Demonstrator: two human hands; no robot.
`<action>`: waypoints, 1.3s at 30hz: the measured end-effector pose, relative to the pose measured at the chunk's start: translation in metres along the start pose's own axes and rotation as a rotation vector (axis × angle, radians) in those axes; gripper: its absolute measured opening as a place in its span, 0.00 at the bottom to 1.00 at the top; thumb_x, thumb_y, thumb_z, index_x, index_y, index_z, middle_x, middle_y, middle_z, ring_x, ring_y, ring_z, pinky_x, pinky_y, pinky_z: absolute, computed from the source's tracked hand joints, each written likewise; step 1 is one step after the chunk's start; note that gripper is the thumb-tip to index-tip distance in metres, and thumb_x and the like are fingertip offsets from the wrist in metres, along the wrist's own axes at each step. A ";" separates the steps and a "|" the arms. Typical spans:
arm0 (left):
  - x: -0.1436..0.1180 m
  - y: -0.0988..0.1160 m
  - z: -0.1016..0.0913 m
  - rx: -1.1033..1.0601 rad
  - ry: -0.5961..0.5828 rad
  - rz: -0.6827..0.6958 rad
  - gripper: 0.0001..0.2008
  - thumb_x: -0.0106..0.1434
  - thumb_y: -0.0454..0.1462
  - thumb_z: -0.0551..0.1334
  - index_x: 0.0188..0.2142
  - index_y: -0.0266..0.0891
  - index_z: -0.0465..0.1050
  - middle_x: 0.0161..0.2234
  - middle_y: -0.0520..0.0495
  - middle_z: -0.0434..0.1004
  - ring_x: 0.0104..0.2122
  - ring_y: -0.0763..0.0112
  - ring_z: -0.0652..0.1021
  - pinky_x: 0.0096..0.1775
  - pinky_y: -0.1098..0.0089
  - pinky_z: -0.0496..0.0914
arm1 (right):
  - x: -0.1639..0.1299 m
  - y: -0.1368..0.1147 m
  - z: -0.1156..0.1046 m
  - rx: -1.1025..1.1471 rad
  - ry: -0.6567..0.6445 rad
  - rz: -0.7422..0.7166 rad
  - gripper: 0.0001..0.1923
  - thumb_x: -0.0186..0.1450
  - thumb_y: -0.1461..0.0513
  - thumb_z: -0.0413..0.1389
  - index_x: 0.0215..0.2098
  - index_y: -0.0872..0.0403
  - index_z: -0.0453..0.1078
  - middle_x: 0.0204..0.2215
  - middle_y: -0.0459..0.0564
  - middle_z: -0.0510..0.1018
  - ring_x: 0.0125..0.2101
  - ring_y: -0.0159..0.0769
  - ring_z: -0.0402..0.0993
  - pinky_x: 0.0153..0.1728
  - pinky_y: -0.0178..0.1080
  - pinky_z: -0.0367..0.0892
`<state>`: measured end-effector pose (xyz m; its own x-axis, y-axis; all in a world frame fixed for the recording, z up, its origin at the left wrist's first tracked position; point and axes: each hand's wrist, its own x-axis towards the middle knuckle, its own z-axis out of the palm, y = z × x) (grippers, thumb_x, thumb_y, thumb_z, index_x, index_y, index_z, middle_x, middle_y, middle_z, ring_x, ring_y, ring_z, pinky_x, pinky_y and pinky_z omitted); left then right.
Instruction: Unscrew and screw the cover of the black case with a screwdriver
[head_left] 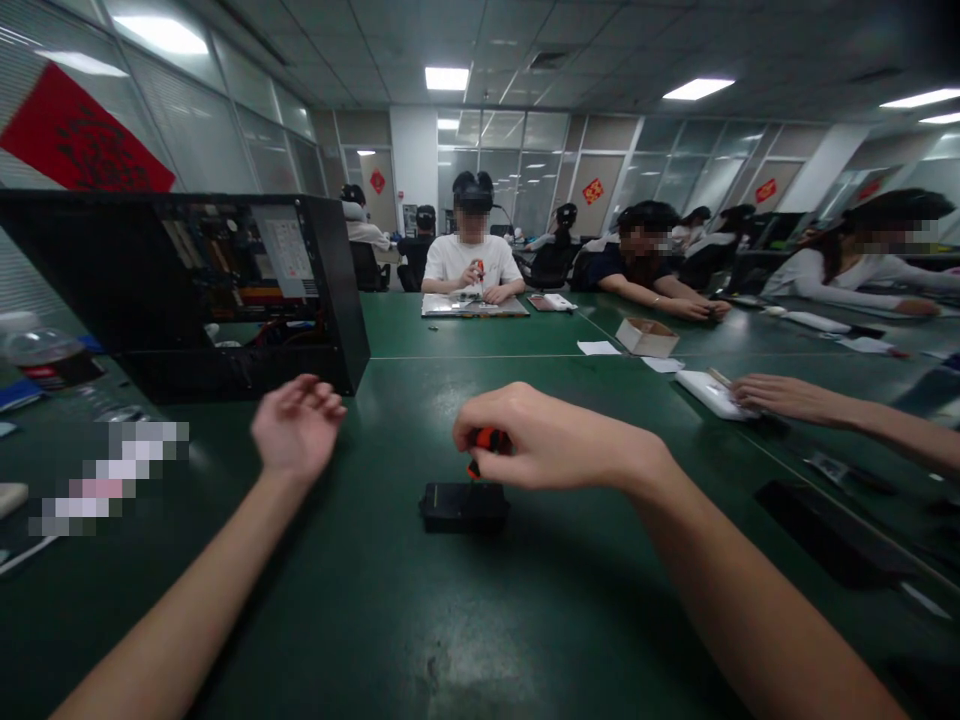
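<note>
Far left on the green table [420, 620] stands an open black computer case [180, 290], its side off and wiring and boards showing inside. Just left of it lies a plastic bottle [45, 358] on its side. Across the table a person in a white shirt [471, 262] sits over a flat tray [474, 306]. To the right, a small cardboard box [646, 337] beside white paper slips [598, 348]. Nearer right, a co-worker's hand [776, 396] rests on a white device [709, 393]. Red paper decorations [75, 140] hang on the glass walls
</note>
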<state>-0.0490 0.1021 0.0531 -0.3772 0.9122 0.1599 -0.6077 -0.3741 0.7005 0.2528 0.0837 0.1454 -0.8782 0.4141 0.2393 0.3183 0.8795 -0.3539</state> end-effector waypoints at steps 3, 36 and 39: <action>-0.032 -0.059 0.014 0.289 -0.424 -0.215 0.17 0.60 0.42 0.64 0.46 0.34 0.75 0.41 0.40 0.78 0.39 0.60 0.78 0.37 0.66 0.71 | 0.000 0.002 0.000 0.009 0.025 -0.005 0.05 0.62 0.70 0.56 0.36 0.57 0.72 0.30 0.45 0.75 0.30 0.29 0.68 0.33 0.32 0.59; -0.077 -0.077 0.019 1.255 -1.111 0.276 0.17 0.62 0.38 0.67 0.51 0.41 0.72 0.47 0.44 0.79 0.45 0.59 0.78 0.49 0.63 0.70 | -0.027 0.010 0.030 -0.711 0.149 0.070 0.12 0.71 0.63 0.52 0.32 0.57 0.74 0.31 0.51 0.73 0.31 0.35 0.66 0.28 0.39 0.52; -0.078 -0.079 0.018 1.288 -1.112 0.316 0.19 0.62 0.38 0.67 0.52 0.41 0.72 0.48 0.44 0.79 0.46 0.58 0.78 0.49 0.61 0.70 | -0.036 0.018 0.037 -0.782 0.225 0.023 0.17 0.73 0.59 0.50 0.29 0.56 0.74 0.28 0.51 0.73 0.29 0.35 0.65 0.28 0.40 0.51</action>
<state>0.0407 0.0638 -0.0018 0.5984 0.7127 0.3659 0.5015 -0.6894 0.5227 0.2773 0.0759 0.0972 -0.8020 0.3983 0.4451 0.5659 0.7450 0.3531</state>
